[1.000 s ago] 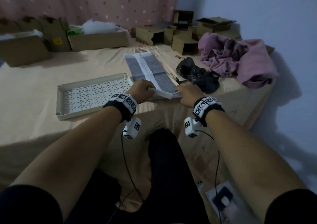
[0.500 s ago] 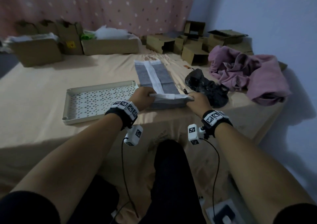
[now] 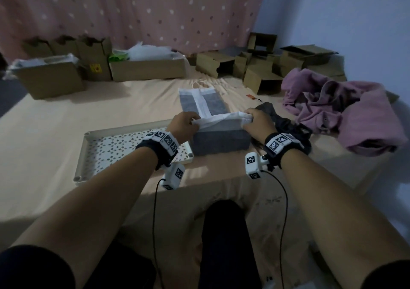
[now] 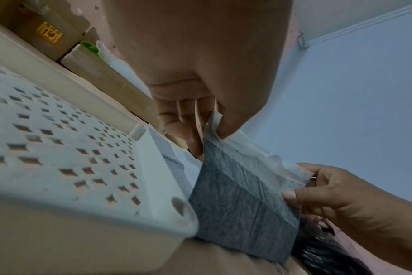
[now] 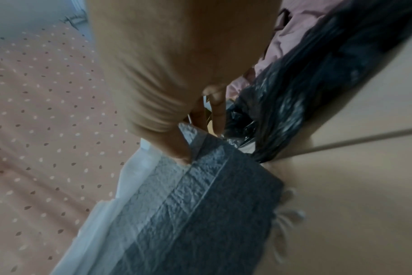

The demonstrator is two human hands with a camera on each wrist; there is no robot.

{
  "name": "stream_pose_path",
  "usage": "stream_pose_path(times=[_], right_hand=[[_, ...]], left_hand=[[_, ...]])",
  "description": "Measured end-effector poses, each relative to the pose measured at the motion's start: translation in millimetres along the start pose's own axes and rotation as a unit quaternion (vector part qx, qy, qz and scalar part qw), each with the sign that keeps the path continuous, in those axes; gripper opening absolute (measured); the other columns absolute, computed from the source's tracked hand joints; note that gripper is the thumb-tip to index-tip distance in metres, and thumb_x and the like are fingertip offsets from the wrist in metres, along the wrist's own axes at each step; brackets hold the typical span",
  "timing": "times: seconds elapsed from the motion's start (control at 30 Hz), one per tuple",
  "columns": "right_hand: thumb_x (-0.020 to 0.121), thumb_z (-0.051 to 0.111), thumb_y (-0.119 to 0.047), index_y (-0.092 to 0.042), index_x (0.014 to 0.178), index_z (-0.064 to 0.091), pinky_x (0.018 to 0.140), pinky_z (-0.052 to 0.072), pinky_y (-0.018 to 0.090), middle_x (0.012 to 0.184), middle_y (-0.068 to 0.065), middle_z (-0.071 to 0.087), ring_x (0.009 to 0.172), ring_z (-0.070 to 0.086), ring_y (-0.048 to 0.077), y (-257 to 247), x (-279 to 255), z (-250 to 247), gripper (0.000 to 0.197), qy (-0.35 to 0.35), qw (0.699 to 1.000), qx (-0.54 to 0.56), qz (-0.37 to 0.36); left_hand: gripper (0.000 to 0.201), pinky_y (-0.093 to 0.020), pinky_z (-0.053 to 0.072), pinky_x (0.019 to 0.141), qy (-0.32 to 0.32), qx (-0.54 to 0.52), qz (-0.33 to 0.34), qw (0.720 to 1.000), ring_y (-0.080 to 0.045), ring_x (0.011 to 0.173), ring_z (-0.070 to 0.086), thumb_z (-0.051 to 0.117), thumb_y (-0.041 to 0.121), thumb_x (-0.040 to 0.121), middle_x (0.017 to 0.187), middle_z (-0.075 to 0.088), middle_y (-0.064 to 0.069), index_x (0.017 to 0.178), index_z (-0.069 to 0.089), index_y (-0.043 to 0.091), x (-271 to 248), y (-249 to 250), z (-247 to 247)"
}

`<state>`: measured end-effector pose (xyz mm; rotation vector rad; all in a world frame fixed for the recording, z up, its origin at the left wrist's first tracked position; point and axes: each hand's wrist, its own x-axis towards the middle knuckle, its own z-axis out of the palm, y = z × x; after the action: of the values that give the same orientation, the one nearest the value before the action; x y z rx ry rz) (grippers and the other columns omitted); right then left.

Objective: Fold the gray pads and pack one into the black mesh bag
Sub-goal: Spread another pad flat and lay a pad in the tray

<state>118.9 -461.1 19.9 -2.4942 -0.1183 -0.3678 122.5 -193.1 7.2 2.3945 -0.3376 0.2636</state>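
Observation:
A long gray pad (image 3: 219,137) with white borders lies on the bed, its near end lifted and turned back over itself. My left hand (image 3: 185,122) pinches the left corner of the white edge (image 4: 214,128), thumb on top. My right hand (image 3: 258,121) pinches the right corner, seen also in the left wrist view (image 4: 318,188). The pad's gray quilted underside (image 5: 200,204) faces the wrist cameras. The black mesh bag (image 3: 286,122) lies crumpled just right of my right hand, partly hidden by it, and shows dark and blurred in the right wrist view (image 5: 294,96).
A white perforated tray (image 3: 124,142) sits directly left of the pad, touching it. A pink garment heap (image 3: 341,109) lies at the right. Cardboard boxes (image 3: 146,67) line the far edge against the dotted curtain. The bed's front edge runs just below my wrists.
Both hands have lifted the pad's near edge off the bed and carried it away from me, so more gray underside shows and the fold has grown.

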Motion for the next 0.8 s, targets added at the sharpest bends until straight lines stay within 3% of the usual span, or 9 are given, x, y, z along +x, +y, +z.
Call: stream_pose_path(times=[0.13,0.27,0.33,0.43,0.6,0.67,0.73,0.8], right_hand=[[0.078,0.065,-0.007,-0.018,0.103,0.066,0.076,0.058,0.037,0.091,0.005,0.071,0.085,0.067,0.024,5.3,20.6,11.4,0.027,-0.005,1.000,0.026,0.013],[0.079,0.071,-0.006,-0.017,0.129,0.057,0.086,0.053,0.033,0.106,0.005,0.065,0.095,0.062,0.024,13.6,37.3,23.2,0.053,-0.025,0.998,0.020,0.046],[0.082,0.075,-0.010,-0.016,0.134,0.054,0.086,0.052,0.034,0.111,0.004,0.061,0.098,0.060,0.024,16.3,46.7,26.1,0.057,-0.041,0.997,0.021,0.056],[0.084,0.074,-0.014,-0.016,0.130,0.058,0.086,0.053,0.034,0.114,0.005,0.061,0.101,0.060,0.024,16.4,63.8,25.7,0.049,-0.061,0.996,-0.006,0.061],[0.084,0.071,-0.016,-0.019,0.112,0.069,0.083,0.047,0.027,0.095,-0.001,0.066,0.096,0.065,0.022,5.7,99.5,23.1,0.028,-0.056,0.997,-0.026,0.051],[0.085,0.071,-0.016,-0.017,0.110,0.071,0.084,0.043,0.024,0.089,-0.006,0.061,0.097,0.061,0.018,0.6,114.2,24.7,0.024,-0.054,0.997,-0.024,0.039],[0.086,0.070,-0.015,-0.015,0.105,0.072,0.077,0.041,0.022,0.090,-0.005,0.063,0.094,0.060,0.017,-4.3,128.4,28.1,0.019,-0.052,0.998,-0.012,0.034],[0.087,0.069,-0.015,-0.014,0.101,0.073,0.070,0.042,0.021,0.085,-0.006,0.065,0.090,0.061,0.016,-5.6,142.9,33.4,0.014,-0.053,0.997,0.012,0.046]], left_hand=[[0.023,-0.025,0.040,0.072,0.007,-0.006,-0.015,1.000,-0.021,0.086,0.060,0.060,0.015,0.086,0.096,0.068,-0.004,0.106,0.070,0.018,19.4,-11.9,3.5],[0.025,-0.026,0.043,0.073,0.010,0.001,-0.033,0.999,-0.021,0.091,0.063,0.058,0.020,0.085,0.104,0.069,-0.001,0.107,0.070,0.022,35.3,-22.7,5.9],[0.022,-0.026,0.043,0.076,0.013,0.016,-0.022,1.000,-0.022,0.094,0.063,0.058,0.018,0.088,0.105,0.070,-0.001,0.106,0.071,0.021,45.4,-25.3,4.0],[0.021,-0.026,0.046,0.078,0.015,0.033,-0.005,0.999,-0.019,0.092,0.064,0.057,0.017,0.091,0.105,0.070,0.000,0.104,0.072,0.020,63.1,-23.7,-3.3],[0.020,-0.037,0.055,0.084,0.009,0.035,-0.037,0.999,-0.025,0.088,0.067,0.056,0.016,0.088,0.096,0.073,-0.006,0.097,0.074,0.014,94.9,-20.4,-13.7],[0.019,-0.042,0.057,0.081,0.009,0.021,-0.065,0.998,-0.029,0.084,0.069,0.056,0.014,0.087,0.088,0.073,-0.012,0.093,0.074,0.010,107.3,-24.5,-13.5],[0.020,-0.046,0.059,0.074,0.010,-0.017,-0.114,0.993,-0.033,0.079,0.070,0.056,0.011,0.087,0.086,0.073,-0.019,0.092,0.073,0.002,120.1,-34.5,-13.5],[0.022,-0.043,0.059,0.065,-0.005,-0.071,-0.179,0.981,-0.033,0.076,0.069,0.056,0.010,0.087,0.088,0.072,-0.022,0.095,0.071,-0.004,133.3,-46.2,-12.3]])
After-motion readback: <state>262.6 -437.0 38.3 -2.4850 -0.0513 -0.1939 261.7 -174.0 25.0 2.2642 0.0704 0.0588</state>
